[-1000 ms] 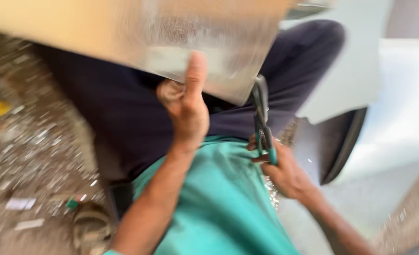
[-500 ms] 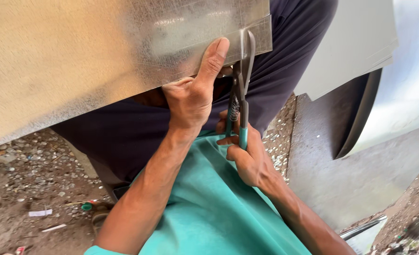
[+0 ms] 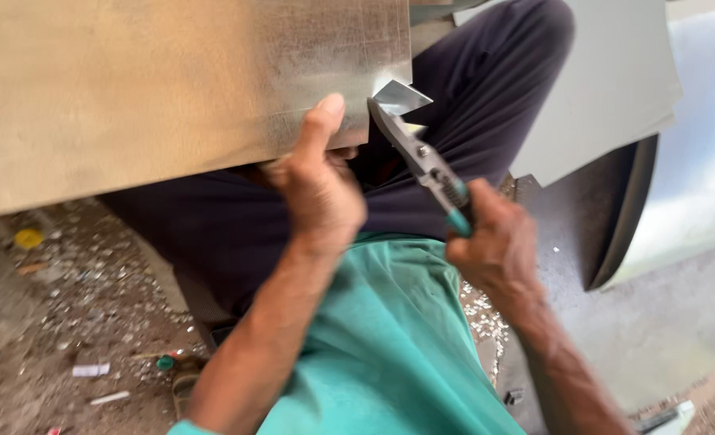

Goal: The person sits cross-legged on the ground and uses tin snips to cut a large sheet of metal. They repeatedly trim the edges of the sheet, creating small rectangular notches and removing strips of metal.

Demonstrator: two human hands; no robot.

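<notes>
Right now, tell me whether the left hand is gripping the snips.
No. The left hand pinches the edge of the metal sheet, thumb on top, while the right hand holds the snips by the green handles.

The metal sheet (image 3: 172, 89) hides the left hand's (image 3: 317, 189) fingers; its top is cut off.

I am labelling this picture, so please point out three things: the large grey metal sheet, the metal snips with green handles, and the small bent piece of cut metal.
large grey metal sheet (image 3: 172, 89), head view, flat face.
metal snips with green handles (image 3: 418, 157), head view, near the pivot.
small bent piece of cut metal (image 3: 402, 97), head view, its shiny middle.
</notes>
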